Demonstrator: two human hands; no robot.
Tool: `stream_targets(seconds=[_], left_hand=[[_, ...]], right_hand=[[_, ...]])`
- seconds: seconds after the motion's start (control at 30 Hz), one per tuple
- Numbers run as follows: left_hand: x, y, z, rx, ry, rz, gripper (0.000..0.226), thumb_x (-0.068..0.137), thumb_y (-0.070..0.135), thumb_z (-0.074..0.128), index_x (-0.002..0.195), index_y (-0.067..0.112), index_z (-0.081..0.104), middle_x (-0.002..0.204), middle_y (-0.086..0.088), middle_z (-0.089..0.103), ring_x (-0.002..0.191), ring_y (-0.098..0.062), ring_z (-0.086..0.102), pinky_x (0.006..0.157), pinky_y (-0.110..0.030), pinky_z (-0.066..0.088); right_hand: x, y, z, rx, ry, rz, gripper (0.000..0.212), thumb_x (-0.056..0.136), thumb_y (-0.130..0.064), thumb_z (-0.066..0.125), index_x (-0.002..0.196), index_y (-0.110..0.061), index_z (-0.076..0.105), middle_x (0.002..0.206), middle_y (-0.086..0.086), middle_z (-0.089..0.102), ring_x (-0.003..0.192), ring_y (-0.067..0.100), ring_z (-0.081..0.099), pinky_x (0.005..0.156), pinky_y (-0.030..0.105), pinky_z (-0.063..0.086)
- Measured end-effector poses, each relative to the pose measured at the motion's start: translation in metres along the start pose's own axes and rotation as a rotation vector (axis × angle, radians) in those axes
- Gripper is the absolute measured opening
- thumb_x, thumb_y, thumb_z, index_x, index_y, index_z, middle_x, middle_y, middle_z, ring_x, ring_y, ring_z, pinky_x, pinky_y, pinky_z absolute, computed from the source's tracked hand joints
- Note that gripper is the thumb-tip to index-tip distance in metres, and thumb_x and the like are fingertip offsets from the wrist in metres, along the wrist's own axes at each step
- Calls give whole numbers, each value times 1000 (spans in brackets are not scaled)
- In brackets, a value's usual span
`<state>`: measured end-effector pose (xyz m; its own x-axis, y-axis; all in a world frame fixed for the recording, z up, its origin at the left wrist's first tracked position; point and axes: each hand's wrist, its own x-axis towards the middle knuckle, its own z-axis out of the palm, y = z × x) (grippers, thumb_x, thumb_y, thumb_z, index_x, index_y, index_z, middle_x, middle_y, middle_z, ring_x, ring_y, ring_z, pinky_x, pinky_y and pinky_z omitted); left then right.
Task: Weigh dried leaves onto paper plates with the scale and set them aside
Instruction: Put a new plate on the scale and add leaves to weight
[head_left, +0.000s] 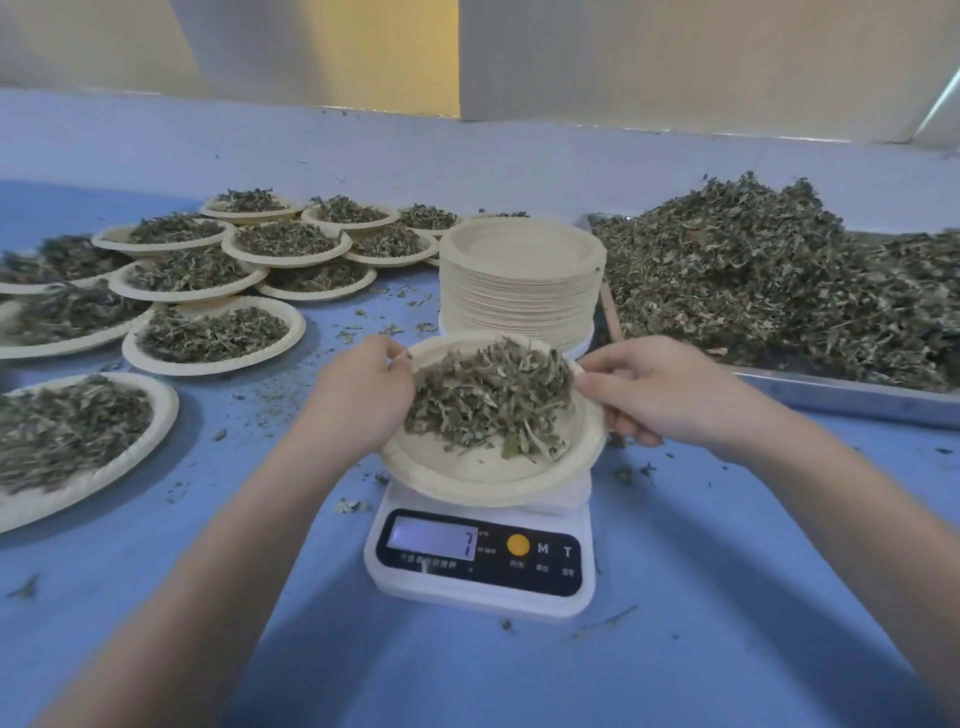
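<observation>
A paper plate (467, 475) heaped with dried leaves (493, 397) is tilted over the white digital scale (480, 558), whose display reads 7. My left hand (363, 392) grips the plate's left rim. On the opposite side, my right hand (654, 387) grips the right rim, thumb on top and fingers under. Whether the plate touches the scale top is hidden by the plate itself.
A tall stack of blank paper plates (519, 291) stands just behind the scale. A metal tray (841, 397) piled with loose dried leaves (769, 275) fills the right. Several filled plates (213, 335) overlap on the left of the blue table (727, 597). Leaf crumbs lie scattered around.
</observation>
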<state>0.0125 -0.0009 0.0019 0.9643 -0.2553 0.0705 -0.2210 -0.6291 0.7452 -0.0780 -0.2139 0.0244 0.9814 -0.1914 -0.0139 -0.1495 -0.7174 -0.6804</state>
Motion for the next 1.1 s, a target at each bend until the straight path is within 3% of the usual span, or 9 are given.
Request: stream_targets(seconds=[0.2, 0.3, 0.4, 0.5, 0.63, 0.77, 0.87, 0.97, 1.1], left_hand=[[3, 3, -62, -113, 108, 8, 23, 97, 16, 41, 90, 23, 62, 78, -10, 65, 62, -23, 52, 55, -27, 39], [11, -2, -93, -180, 171, -27, 24, 96, 16, 44, 87, 24, 65, 77, -10, 64, 64, -23, 53, 62, -29, 41], [24, -17, -115, -314, 222, -99, 21, 95, 19, 46, 85, 15, 63, 74, -11, 55, 72, -24, 49, 71, -35, 36], [37, -38, -135, -375, 278, -152, 20, 96, 23, 46, 83, 10, 54, 76, -13, 47, 73, -24, 44, 72, -34, 30], [55, -65, -168, -396, 339, -235, 23, 96, 29, 45, 80, 13, 48, 78, -13, 47, 73, -23, 44, 72, -35, 36], [76, -90, -197, -424, 370, -279, 23, 97, 14, 42, 76, 7, 49, 78, -16, 49, 75, -26, 50, 81, -45, 50], [93, -108, -216, -401, 397, -315, 25, 96, 3, 41, 74, 4, 55, 80, -19, 57, 78, -30, 55, 86, -50, 50], [109, -129, -235, -385, 429, -347, 27, 94, -3, 40, 73, 3, 55, 79, -19, 56, 74, -29, 55, 81, -49, 51], [127, -158, -260, -360, 505, -396, 24, 96, 2, 42, 76, 3, 56, 75, -18, 57, 70, -27, 58, 81, -47, 52]], right_hand=[[24, -48, 1, 59, 162, -126, 22, 95, -30, 52, 94, -22, 73, 48, -11, 55, 44, 4, 47, 47, 19, 41], [51, -79, 13, 86, 224, -184, 33, 95, -27, 51, 98, 0, 70, 59, 3, 54, 57, 15, 48, 62, 28, 41], [79, -106, 31, 145, 219, -210, 36, 95, -24, 50, 87, 7, 67, 43, -5, 49, 42, 10, 49, 54, 20, 42], [105, -130, 51, 144, 158, -209, 40, 98, -26, 48, 88, 8, 67, 47, 2, 56, 34, 2, 53, 47, 17, 44], [142, -159, 81, 231, 58, -163, 45, 98, -27, 49, 84, 14, 63, 68, 15, 57, 39, 5, 58, 69, 38, 55], [177, -186, 111, 437, -58, -85, 34, 96, -22, 54, 67, -6, 61, 62, 8, 60, 47, 11, 60, 59, 27, 58], [204, -202, 132, 570, -115, -29, 23, 93, -10, 56, 84, 7, 69, 81, 18, 67, 70, 22, 65, 70, 35, 59], [228, -218, 155, 669, -153, -45, 17, 90, -1, 57, 78, 7, 68, 85, 18, 66, 77, 23, 64, 62, 27, 57], [258, -244, 187, 744, -212, -76, 27, 88, 3, 59, 67, -12, 68, 88, 11, 69, 85, 22, 67, 77, 31, 56]])
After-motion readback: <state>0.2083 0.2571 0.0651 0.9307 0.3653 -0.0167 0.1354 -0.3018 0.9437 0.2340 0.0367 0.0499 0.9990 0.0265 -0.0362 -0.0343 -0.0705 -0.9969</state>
